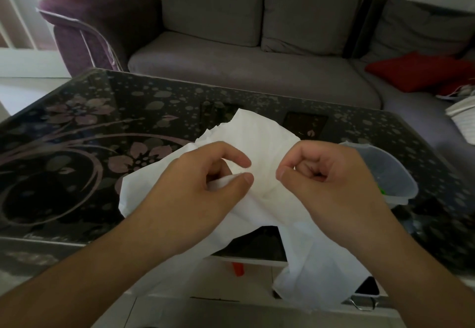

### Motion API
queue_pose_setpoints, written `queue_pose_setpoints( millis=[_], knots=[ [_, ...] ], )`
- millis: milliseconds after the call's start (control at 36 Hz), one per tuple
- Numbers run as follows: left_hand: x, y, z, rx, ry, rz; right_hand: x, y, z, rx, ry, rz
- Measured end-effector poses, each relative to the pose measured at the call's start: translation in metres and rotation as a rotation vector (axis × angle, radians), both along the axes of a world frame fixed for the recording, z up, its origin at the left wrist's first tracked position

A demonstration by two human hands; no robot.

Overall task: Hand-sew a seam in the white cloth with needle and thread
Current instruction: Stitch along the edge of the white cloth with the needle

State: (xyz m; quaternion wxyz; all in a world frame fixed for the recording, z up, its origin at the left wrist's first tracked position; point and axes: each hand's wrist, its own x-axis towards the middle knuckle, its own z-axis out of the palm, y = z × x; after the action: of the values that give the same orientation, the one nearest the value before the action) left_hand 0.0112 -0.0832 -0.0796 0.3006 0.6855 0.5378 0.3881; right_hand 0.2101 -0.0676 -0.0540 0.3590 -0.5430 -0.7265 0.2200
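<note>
Forearms reach in from bottom edge. L hand (205, 173) pinches fold of cloth (259, 137) betw thumb + forefinger, prob. to keep seam line taut. R hand (323, 173) curled tight, thumb on fingertips, likely gripping needle; needle + thread too small to see. Cloth lifted over table (77, 135), tail hanging off near edge. Tub (393, 173) behind R hand.

- No readable text, labels, brands, numbers or signs anywhere in view.
</note>
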Motion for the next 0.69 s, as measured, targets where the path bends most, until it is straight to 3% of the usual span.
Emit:
queue_pose_setpoints(
  millis=[278, 444, 528, 694],
  knots=[
    [-0.008, 0.002, 0.008, -0.131, -0.059, -0.03, 0.005, 0.0, 0.008, 0.02, -0.046, -0.065],
    [-0.009, 0.001, 0.008, -0.144, -0.122, -0.039, 0.008, 0.005, 0.024, -0.417, 0.278, -0.054],
    [-0.008, 0.0, 0.011, -0.124, -0.148, -0.04, 0.007, 0.008, 0.026, -0.473, 0.414, 0.069],
    [-0.008, -0.002, 0.014, -0.091, -0.195, -0.07, 0.012, 0.007, 0.024, -0.329, 0.211, 0.022]
  ],
)
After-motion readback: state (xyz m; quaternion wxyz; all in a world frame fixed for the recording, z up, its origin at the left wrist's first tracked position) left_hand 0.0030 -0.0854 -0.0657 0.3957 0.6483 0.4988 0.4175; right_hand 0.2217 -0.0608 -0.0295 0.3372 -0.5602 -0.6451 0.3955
